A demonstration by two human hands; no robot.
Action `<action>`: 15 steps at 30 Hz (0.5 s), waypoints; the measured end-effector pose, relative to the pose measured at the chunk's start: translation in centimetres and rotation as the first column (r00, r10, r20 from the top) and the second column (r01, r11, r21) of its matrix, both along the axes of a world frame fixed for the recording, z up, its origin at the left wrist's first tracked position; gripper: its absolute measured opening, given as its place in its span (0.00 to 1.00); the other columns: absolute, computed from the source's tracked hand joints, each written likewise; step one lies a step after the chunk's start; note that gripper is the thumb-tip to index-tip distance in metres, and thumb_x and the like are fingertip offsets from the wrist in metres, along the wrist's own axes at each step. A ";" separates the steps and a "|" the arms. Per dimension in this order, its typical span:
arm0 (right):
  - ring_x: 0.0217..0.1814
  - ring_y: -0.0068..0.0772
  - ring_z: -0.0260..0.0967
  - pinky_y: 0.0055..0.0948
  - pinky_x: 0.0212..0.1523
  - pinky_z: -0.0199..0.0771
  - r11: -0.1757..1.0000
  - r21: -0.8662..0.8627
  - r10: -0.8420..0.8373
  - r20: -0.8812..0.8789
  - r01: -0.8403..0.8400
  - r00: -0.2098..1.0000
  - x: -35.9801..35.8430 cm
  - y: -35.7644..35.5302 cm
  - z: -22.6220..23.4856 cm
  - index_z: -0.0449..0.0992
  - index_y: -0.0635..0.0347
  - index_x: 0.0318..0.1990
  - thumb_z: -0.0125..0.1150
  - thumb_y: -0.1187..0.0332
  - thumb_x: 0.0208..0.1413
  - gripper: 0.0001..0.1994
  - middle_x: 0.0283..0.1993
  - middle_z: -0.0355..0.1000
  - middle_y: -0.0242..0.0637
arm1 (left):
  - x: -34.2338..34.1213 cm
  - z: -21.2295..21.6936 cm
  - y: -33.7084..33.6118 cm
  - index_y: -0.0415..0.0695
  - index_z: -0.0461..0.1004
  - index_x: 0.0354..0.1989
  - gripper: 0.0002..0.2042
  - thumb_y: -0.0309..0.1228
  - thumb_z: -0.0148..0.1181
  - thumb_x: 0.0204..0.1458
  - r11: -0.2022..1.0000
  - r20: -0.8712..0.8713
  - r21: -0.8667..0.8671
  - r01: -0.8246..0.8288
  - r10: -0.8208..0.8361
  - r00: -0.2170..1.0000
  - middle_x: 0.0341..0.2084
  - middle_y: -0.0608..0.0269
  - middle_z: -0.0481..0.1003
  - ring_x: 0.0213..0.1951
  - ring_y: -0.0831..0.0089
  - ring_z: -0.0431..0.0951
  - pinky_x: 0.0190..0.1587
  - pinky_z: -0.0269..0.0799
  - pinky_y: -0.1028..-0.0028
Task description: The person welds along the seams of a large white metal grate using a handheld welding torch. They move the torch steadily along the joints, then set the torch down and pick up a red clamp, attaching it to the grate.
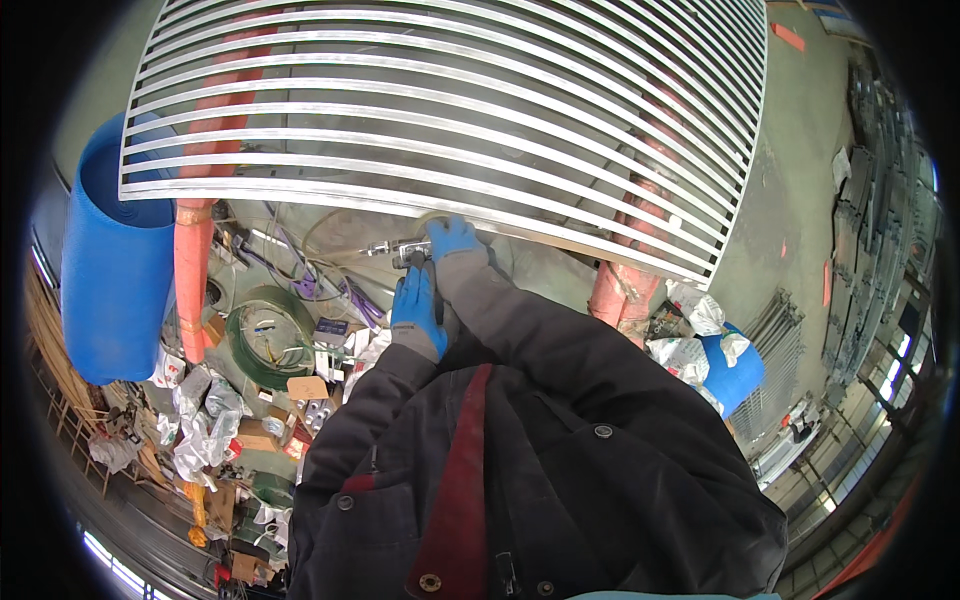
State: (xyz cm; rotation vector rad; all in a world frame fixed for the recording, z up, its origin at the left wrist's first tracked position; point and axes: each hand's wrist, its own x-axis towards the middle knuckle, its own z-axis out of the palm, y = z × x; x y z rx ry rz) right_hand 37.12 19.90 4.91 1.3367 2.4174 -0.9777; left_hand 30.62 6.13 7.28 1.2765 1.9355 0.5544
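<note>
I wear blue-and-grey gloves on both hands. My right hand (455, 238) is closed around the rear of a drill-like power tool (395, 248), just below the near edge of a white slatted metal frame (400, 207). The tool's silver chuck end points left. Lower down, my left hand (418, 312) reaches up with its fingers together, closed at the underside of the same tool; its fingertips are partly hidden there. A gap shows between the tool's tip and the frame's edge.
Red supports (195, 260) hold up the frame on both sides. A tall blue barrel (115, 260) stands at the left. Below it lie a coil of green hose (245, 340), cartons and plastic wrapping (205, 425). Another blue drum (735, 368) is at the right.
</note>
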 end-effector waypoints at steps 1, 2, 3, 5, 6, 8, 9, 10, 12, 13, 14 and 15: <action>0.62 0.53 0.68 0.48 0.52 0.79 1.000 0.003 -0.016 -0.019 0.016 1.000 0.2 0.1 0.2 0.75 0.44 0.53 0.65 0.63 0.57 0.16 0.54 0.67 0.43 | 0.0 -0.3 0.0 0.29 0.55 0.71 0.39 0.36 0.60 0.53 0.999 0.009 -0.021 0.029 -0.029 1.000 0.68 0.27 0.59 0.65 0.33 0.63 0.68 0.60 0.49; 0.62 0.54 0.68 0.48 0.53 0.78 1.000 -0.002 -0.020 0.034 0.020 0.999 0.7 0.2 0.4 0.75 0.44 0.53 0.65 0.62 0.57 0.16 0.55 0.67 0.44 | 0.2 -0.6 0.0 0.29 0.55 0.72 0.39 0.37 0.60 0.53 0.998 0.004 -0.008 0.059 -0.059 0.998 0.69 0.27 0.58 0.67 0.33 0.62 0.69 0.58 0.49; 0.62 0.54 0.67 0.48 0.54 0.77 1.000 0.008 -0.021 0.055 0.021 0.998 1.3 0.4 0.7 0.75 0.44 0.53 0.65 0.62 0.57 0.16 0.55 0.67 0.44 | 0.8 -0.7 -0.1 0.29 0.54 0.72 0.39 0.37 0.59 0.53 0.996 -0.003 0.004 0.089 -0.089 0.996 0.69 0.27 0.57 0.68 0.34 0.61 0.70 0.56 0.48; 0.62 0.54 0.67 0.49 0.56 0.76 1.000 0.005 -0.030 0.098 0.029 0.995 2.5 0.8 1.3 0.74 0.45 0.53 0.65 0.61 0.57 0.17 0.55 0.66 0.45 | 1.7 -1.3 -0.1 0.29 0.54 0.73 0.40 0.38 0.58 0.54 0.991 0.008 0.008 0.132 -0.132 0.991 0.70 0.28 0.56 0.70 0.35 0.58 0.73 0.51 0.47; 0.62 0.54 0.67 0.49 0.57 0.75 0.999 -0.009 -0.036 0.122 0.037 0.992 3.0 1.0 1.5 0.73 0.45 0.54 0.66 0.61 0.56 0.18 0.55 0.66 0.46 | 2.1 -1.4 -0.1 0.29 0.54 0.73 0.40 0.39 0.58 0.54 0.990 0.027 0.000 0.144 -0.144 0.989 0.70 0.28 0.56 0.71 0.36 0.58 0.73 0.49 0.47; 0.61 0.54 0.67 0.49 0.57 0.75 0.999 -0.011 -0.032 0.149 0.034 0.988 3.5 1.1 1.9 0.73 0.46 0.54 0.67 0.61 0.55 0.19 0.55 0.66 0.47 | 2.5 -1.6 -0.1 0.29 0.54 0.73 0.39 0.39 0.58 0.55 0.987 0.060 -0.015 0.158 -0.156 0.986 0.71 0.28 0.56 0.72 0.37 0.57 0.74 0.46 0.46; 0.61 0.54 0.67 0.49 0.57 0.75 1.000 0.007 -0.021 0.148 0.020 0.989 3.4 1.2 2.1 0.73 0.46 0.54 0.67 0.61 0.54 0.20 0.56 0.65 0.47 | 2.4 -1.6 -0.1 0.29 0.54 0.73 0.39 0.39 0.58 0.56 0.987 0.068 -0.016 0.157 -0.155 0.985 0.71 0.28 0.56 0.72 0.37 0.57 0.74 0.46 0.46; 0.61 0.54 0.67 0.48 0.57 0.75 1.000 0.024 -0.012 0.156 0.008 0.988 3.1 1.3 2.2 0.72 0.46 0.55 0.68 0.61 0.53 0.21 0.56 0.65 0.48 | 2.3 -1.5 -0.1 0.29 0.54 0.73 0.39 0.40 0.57 0.56 0.990 0.050 0.016 0.142 -0.143 0.989 0.71 0.28 0.56 0.72 0.37 0.57 0.75 0.45 0.45; 0.59 0.54 0.69 0.50 0.56 0.73 1.000 0.002 -0.029 0.113 0.029 0.993 2.4 1.0 2.6 0.73 0.46 0.55 0.67 0.62 0.53 0.21 0.56 0.67 0.47 | 1.6 -1.0 -0.3 0.29 0.55 0.72 0.39 0.40 0.58 0.56 0.985 0.054 -0.043 0.169 -0.166 0.985 0.70 0.27 0.56 0.72 0.37 0.57 0.75 0.45 0.45; 0.59 0.54 0.69 0.51 0.56 0.72 0.999 -0.006 -0.038 0.098 0.038 0.994 2.1 0.9 2.9 0.73 0.45 0.55 0.66 0.62 0.52 0.20 0.57 0.67 0.46 | 1.4 -0.7 -0.3 0.29 0.55 0.72 0.39 0.40 0.58 0.56 0.985 0.049 -0.058 0.164 -0.162 0.986 0.70 0.27 0.56 0.72 0.36 0.57 0.75 0.45 0.45; 0.59 0.54 0.69 0.52 0.56 0.72 0.999 -0.018 -0.027 0.106 0.029 0.994 1.8 0.7 3.1 0.73 0.45 0.55 0.66 0.63 0.52 0.21 0.56 0.67 0.46 | 1.4 -0.4 -0.4 0.29 0.56 0.72 0.39 0.39 0.58 0.55 0.991 0.046 -0.033 0.127 -0.125 0.991 0.70 0.28 0.57 0.72 0.37 0.57 0.75 0.45 0.45; 0.59 0.54 0.69 0.53 0.56 0.71 1.000 -0.024 -0.014 0.108 0.017 0.994 1.6 0.7 3.1 0.73 0.45 0.55 0.66 0.63 0.52 0.21 0.56 0.67 0.46 | 1.4 -0.1 -0.4 0.30 0.57 0.71 0.38 0.39 0.58 0.54 0.997 0.043 -0.010 0.078 -0.077 0.996 0.69 0.29 0.58 0.72 0.39 0.57 0.75 0.45 0.45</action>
